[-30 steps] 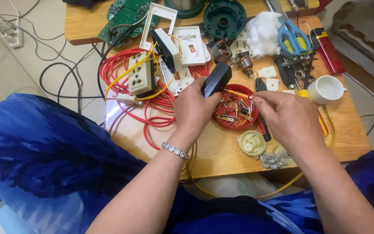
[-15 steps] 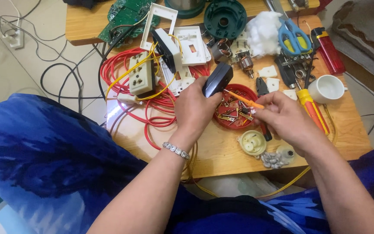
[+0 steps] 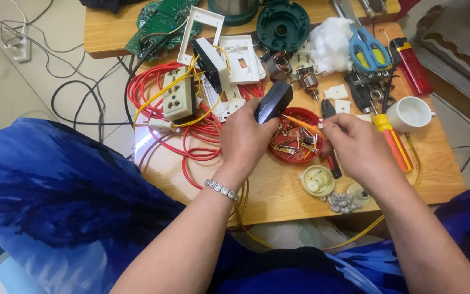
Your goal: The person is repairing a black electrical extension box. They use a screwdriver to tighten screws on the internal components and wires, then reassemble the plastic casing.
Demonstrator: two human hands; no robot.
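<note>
The left hand (image 3: 246, 139) has its grip clamped on a black plastic casing (image 3: 273, 101), held tilted over the bench (image 3: 278, 190) just at ten o'clock of the red dish of small parts (image 3: 295, 144). The right hand (image 3: 354, 147), at three o'clock of the dish, pinches a thin orange screwdriver (image 3: 300, 123) whose tip points at the casing's lower end.

Kettle base (image 3: 235, 11) cut by top edge; red dish (image 3: 296, 142) contents too small to identify.

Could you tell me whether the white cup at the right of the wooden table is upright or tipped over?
Upright: the white cup stands on the wooden table, its round mouth facing up.
</note>
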